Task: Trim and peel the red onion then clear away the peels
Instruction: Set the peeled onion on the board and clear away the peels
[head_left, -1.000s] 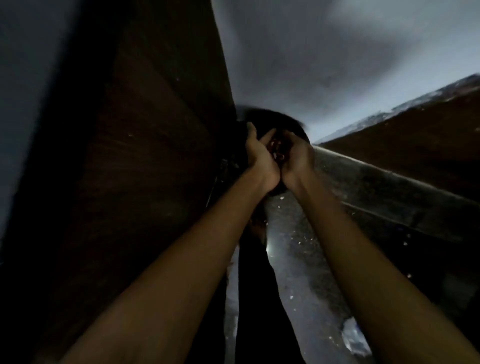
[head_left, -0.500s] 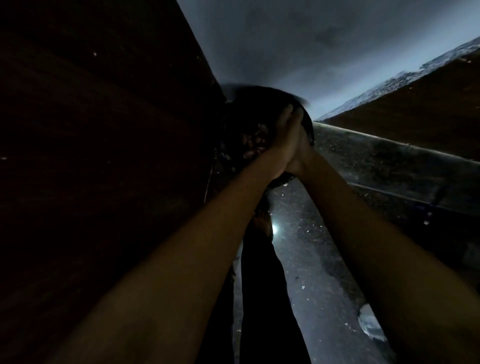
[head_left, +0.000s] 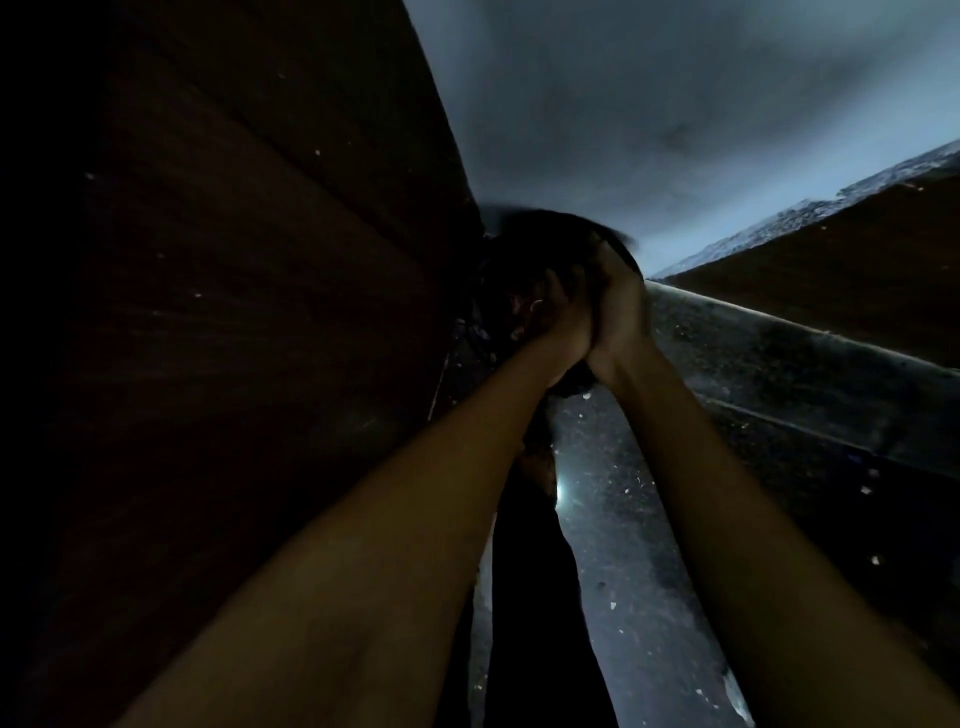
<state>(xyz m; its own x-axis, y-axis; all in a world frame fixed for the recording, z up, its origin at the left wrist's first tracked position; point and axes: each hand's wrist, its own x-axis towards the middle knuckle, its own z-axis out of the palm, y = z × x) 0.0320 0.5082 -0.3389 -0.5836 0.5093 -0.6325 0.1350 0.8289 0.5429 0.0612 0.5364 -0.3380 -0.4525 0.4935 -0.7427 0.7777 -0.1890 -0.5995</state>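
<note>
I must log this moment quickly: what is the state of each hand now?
Left hand: pressed against the right over the dark round bin; whether it holds anything cannot be told.
Right hand: the same, contents hidden.

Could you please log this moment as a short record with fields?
Lighting: very dim
Left hand: cupped, heel against the right hand
Right hand: cupped, raised beside the left
Grip: contents hidden; cannot tell whether peels are held
Dark round container: directly beyond both hands
Speckled floor: below the forearms
Wooden panel: at left
</note>
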